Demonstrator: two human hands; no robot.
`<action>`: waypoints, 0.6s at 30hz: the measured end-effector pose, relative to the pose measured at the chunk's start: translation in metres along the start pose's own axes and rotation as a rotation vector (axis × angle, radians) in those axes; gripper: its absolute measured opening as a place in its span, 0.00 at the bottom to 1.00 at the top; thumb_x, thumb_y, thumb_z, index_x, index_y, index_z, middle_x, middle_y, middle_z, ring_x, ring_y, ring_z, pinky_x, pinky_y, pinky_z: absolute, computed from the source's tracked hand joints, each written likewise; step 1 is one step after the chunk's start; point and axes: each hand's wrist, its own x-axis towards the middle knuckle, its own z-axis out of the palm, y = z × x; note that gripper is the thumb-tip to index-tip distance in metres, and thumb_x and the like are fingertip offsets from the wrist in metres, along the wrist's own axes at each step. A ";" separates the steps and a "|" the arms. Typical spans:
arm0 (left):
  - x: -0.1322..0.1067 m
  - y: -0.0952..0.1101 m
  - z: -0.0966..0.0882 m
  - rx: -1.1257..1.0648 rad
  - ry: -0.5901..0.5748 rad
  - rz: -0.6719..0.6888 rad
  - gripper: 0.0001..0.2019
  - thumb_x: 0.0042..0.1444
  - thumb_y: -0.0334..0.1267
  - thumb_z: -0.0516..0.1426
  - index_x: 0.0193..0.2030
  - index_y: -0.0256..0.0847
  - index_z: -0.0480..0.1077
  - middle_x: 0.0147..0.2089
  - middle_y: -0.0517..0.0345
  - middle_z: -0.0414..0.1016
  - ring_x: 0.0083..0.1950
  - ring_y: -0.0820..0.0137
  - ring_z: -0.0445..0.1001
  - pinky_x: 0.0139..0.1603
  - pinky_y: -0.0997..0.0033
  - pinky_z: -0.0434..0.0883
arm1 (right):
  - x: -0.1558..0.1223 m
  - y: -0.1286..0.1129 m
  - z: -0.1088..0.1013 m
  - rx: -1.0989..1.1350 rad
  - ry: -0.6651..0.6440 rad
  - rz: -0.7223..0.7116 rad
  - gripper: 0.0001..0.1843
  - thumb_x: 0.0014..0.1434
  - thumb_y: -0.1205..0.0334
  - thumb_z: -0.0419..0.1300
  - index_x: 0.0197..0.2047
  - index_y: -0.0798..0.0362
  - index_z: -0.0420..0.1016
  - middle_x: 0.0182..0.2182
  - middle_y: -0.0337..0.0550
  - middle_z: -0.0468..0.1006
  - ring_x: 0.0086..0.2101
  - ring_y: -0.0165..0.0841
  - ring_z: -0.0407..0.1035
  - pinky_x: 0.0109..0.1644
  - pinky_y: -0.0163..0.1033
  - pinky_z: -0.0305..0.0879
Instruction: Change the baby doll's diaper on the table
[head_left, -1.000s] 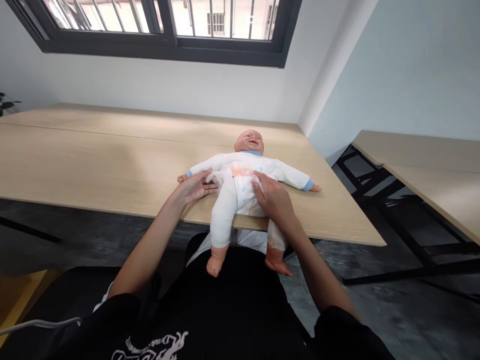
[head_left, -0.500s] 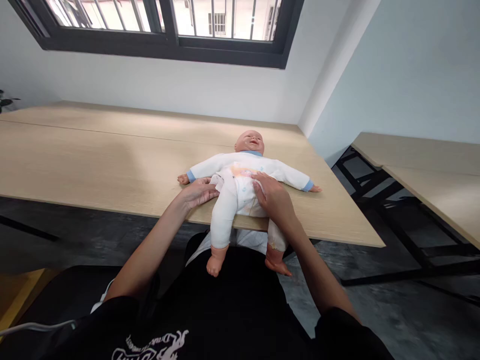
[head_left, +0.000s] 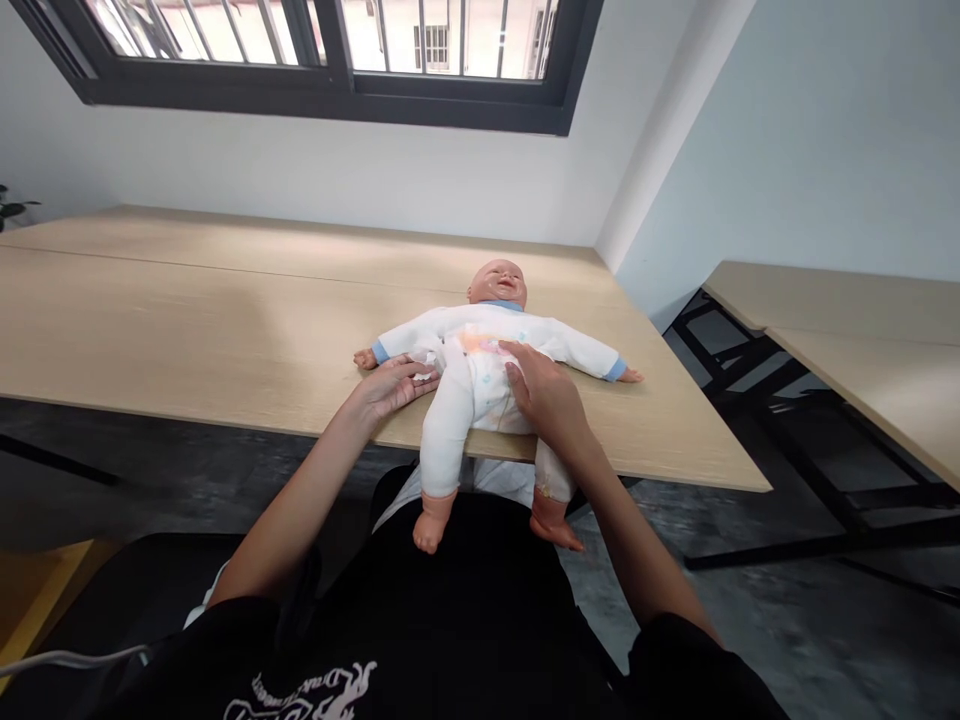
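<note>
A baby doll (head_left: 480,375) in a white romper with blue cuffs lies on its back on the wooden table (head_left: 225,320), legs hanging over the near edge. My left hand (head_left: 390,385) is at the doll's left side, fingers pinching a fold of the white cloth near the waist. My right hand (head_left: 544,395) rests on the doll's belly and hip, fingers curled down against the fabric.
A second wooden table (head_left: 847,320) with a black frame stands at the right, a gap of grey floor between. A dark-framed window (head_left: 337,60) runs along the back wall. A plant leaf (head_left: 11,210) shows at the far left.
My left hand slid slightly down and toward me along the doll's side, keeping its grip on the cloth. The right hand and the doll stayed almost still.
</note>
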 end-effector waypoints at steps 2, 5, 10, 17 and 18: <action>0.000 0.000 -0.003 0.003 0.043 0.036 0.14 0.46 0.15 0.60 0.36 0.35 0.70 0.31 0.58 0.77 0.32 0.74 0.77 0.42 0.74 0.78 | 0.000 0.001 0.002 0.010 0.015 0.026 0.24 0.75 0.55 0.42 0.62 0.58 0.70 0.58 0.56 0.75 0.58 0.46 0.71 0.62 0.52 0.69; -0.002 0.002 -0.014 0.116 0.101 0.149 0.15 0.45 0.20 0.63 0.40 0.35 0.70 0.32 0.57 0.78 0.30 0.74 0.76 0.38 0.74 0.75 | -0.001 0.002 0.005 0.013 0.017 0.048 0.26 0.75 0.52 0.42 0.59 0.60 0.72 0.56 0.58 0.77 0.58 0.48 0.71 0.62 0.54 0.69; -0.006 0.010 -0.037 0.414 0.199 0.448 0.20 0.44 0.34 0.69 0.43 0.35 0.71 0.30 0.59 0.77 0.32 0.73 0.74 0.40 0.73 0.71 | -0.002 0.006 0.003 0.011 0.083 0.093 0.27 0.74 0.49 0.44 0.55 0.62 0.73 0.57 0.63 0.75 0.60 0.50 0.68 0.65 0.56 0.64; 0.006 0.013 -0.030 0.398 0.235 0.561 0.19 0.44 0.35 0.65 0.44 0.37 0.69 0.32 0.60 0.74 0.37 0.69 0.76 0.44 0.68 0.74 | 0.057 -0.010 -0.014 0.067 -0.055 -0.084 0.23 0.73 0.50 0.51 0.60 0.56 0.73 0.62 0.54 0.72 0.62 0.47 0.64 0.67 0.54 0.58; 0.009 0.013 -0.026 0.393 0.247 0.605 0.18 0.44 0.35 0.64 0.44 0.38 0.69 0.32 0.62 0.72 0.36 0.70 0.75 0.43 0.68 0.74 | 0.069 -0.016 -0.011 0.090 -0.134 -0.152 0.21 0.73 0.51 0.52 0.59 0.55 0.74 0.62 0.52 0.72 0.62 0.46 0.64 0.68 0.53 0.57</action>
